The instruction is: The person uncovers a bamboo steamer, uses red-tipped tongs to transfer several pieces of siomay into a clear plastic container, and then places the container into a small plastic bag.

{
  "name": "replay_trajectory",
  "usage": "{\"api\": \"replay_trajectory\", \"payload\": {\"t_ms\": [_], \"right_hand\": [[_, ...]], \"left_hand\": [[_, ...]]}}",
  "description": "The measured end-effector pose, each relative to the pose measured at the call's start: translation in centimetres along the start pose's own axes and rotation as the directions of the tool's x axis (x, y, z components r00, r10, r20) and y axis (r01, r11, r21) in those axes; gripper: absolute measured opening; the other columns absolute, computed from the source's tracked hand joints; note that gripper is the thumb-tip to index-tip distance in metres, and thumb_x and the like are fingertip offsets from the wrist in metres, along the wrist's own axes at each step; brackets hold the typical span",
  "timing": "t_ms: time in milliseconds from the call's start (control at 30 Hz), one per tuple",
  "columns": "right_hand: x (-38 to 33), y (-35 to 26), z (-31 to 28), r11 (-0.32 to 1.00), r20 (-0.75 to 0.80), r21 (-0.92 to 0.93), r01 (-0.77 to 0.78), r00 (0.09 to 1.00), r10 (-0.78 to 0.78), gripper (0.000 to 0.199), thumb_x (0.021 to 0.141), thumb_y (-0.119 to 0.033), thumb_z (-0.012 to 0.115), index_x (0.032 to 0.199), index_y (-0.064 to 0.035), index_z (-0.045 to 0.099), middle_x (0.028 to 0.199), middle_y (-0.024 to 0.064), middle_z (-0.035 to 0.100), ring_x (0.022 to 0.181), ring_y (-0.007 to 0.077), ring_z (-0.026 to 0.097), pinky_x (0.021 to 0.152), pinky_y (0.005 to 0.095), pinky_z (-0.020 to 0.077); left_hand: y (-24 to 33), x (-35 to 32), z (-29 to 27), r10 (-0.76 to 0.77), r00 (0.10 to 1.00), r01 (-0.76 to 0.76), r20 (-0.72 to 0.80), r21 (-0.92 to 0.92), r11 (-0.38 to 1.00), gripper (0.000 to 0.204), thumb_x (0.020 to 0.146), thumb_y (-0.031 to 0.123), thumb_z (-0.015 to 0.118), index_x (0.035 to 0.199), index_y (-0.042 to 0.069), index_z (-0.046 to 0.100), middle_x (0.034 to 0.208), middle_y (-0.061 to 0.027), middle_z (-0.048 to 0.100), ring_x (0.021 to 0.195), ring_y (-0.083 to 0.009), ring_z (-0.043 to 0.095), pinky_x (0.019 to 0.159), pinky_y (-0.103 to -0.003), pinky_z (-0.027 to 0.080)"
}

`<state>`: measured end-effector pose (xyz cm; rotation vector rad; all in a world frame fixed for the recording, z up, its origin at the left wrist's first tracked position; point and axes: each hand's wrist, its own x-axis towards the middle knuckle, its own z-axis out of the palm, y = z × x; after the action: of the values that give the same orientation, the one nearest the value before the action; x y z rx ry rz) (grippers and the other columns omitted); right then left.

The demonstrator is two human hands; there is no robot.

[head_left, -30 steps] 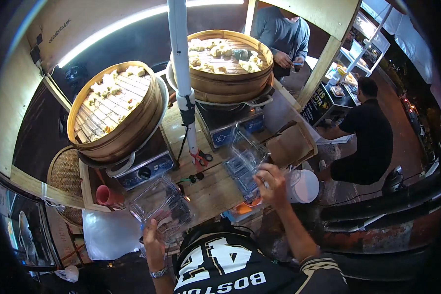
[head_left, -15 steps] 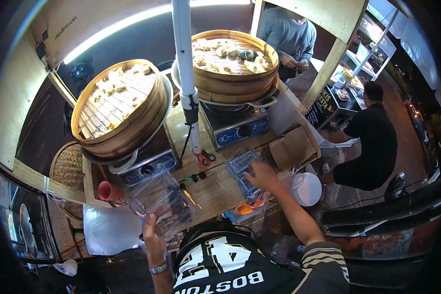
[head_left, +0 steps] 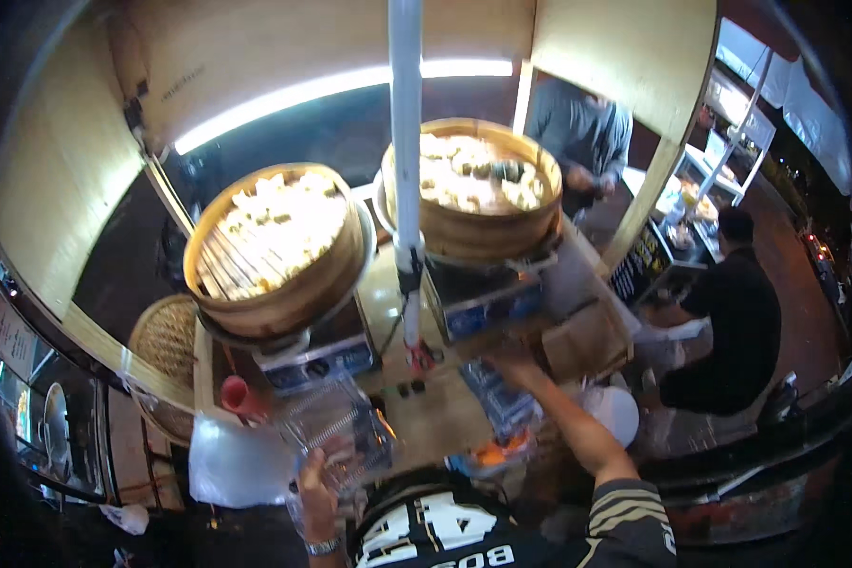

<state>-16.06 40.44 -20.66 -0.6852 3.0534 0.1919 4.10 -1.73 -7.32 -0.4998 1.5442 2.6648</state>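
Observation:
My left hand [head_left: 317,490], closed on its edge, holds an opened clear plastic food container [head_left: 324,417] over the front of the wooden counter. My right hand [head_left: 516,364] reaches over the far end of a stack of clear plastic containers [head_left: 502,399], beside the brown paper [head_left: 577,343]. Motion smears its fingers, so whether they grip anything is unclear. Beyond my hands stand two round bamboo steamers. The left steamer [head_left: 284,312] and the right steamer [head_left: 488,227] both hold dumplings on slats.
Blue-fronted stoves [head_left: 327,364] sit under the steamers. A white pole [head_left: 405,142] rises between them, with red-handled scissors [head_left: 423,358] at its foot. A red cup [head_left: 241,396] stands left, a white bucket [head_left: 613,415] right. One person [head_left: 582,133] stands behind the counter; another [head_left: 740,312] crouches at right.
The whole view has shifted, with the scene now lower and farther right. My right hand has moved to the far end of the container stack. My left hand still holds the opened container.

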Motion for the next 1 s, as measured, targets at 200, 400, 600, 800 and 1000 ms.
{"api": "replay_trajectory", "payload": {"t_ms": [200, 400, 600, 800, 1000], "right_hand": [[0.3, -0.8, -6.6, 0.74, 0.052, 0.672, 0.042, 0.993, -0.104, 0.056, 0.089, -0.025, 0.062, 0.142, -0.0111, 0.047, 0.137, 0.0161, 0.053, 0.123, 0.03, 0.052, 0.1, 0.0394, 0.0441], [-1.6, -7.3, -20.8, 0.573, -0.124, 0.673, 0.468, 0.835, -0.536, 0.041, 0.087, -0.016, 0.067, 0.126, -0.007, 0.059, 0.098, 0.0152, 0.066, 0.088, 0.0348, 0.066, 0.077, 0.0442, 0.0529], [-2.1, -12.3, -52.3, 0.717, -0.74, 0.388, 0.579, 0.66, -0.132, 0.01, 0.082, -0.002, 0.068, 0.092, -0.0044, 0.067, 0.085, 0.0058, 0.066, 0.076, 0.0118, 0.065, 0.07, 0.0284, 0.0542], [13.8, -15.4, -76.1, 0.845, -0.992, 0.058, 0.532, 0.125, -0.011, 0.031, 0.09, -0.03, 0.066, 0.098, 0.0, 0.07, 0.082, 0.0127, 0.069, 0.067, 0.0218, 0.066, 0.06, 0.0373, 0.0518], [20.6, -19.9, -84.2, 0.95, -0.944, 0.278, 0.146, 0.226, 0.241, 0.037, 0.085, -0.031, 0.065, 0.106, -0.0016, 0.069, 0.106, 0.023, 0.069, 0.102, 0.0363, 0.068, 0.087, 0.045, 0.0557]], "left_hand": [[0.6, -0.1, -0.7, -0.028, 0.997, 0.026, 0.067, 0.032, 0.999, 0.047, 0.102, 0.034, 0.043, 0.125, -0.005, 0.054, 0.118, -0.0213, 0.064, 0.102, -0.0355, 0.067, 0.086, -0.049, 0.056], [2.2, -1.4, 2.4, -0.09, 0.982, 0.101, 0.168, -0.056, 0.993, 0.043, 0.101, 0.034, 0.047, 0.12, -0.003, 0.057, 0.118, -0.0213, 0.065, 0.101, -0.0333, 0.067, 0.087, -0.049, 0.055], [3.1, -2.5, 4.6, -0.063, 0.952, 0.103, 0.301, -0.116, 0.988, 0.04, 0.1, 0.034, 0.05, 0.115, -0.001, 0.06, 0.118, -0.0213, 0.065, 0.101, -0.0311, 0.067, 0.088, -0.048, 0.054], [2.8, -4.9, 1.4, -0.061, 0.97, 0.105, 0.237, -0.175, 0.979, 0.036, 0.1, 0.034, 0.054, 0.11, 0.001, 0.063, 0.117, -0.0212, 0.066, 0.101, -0.0289, 0.067, 0.09, -0.047, 0.054], [3.7, -8.9, -4.8, -0.026, 0.994, 0.053, 0.106, -0.258, 0.965, 0.034, 0.099, 0.034, 0.057, 0.105, 0.003, 0.066, 0.117, -0.0212, 0.067, 0.1, -0.0267, 0.067, 0.091, -0.047, 0.053]]}}
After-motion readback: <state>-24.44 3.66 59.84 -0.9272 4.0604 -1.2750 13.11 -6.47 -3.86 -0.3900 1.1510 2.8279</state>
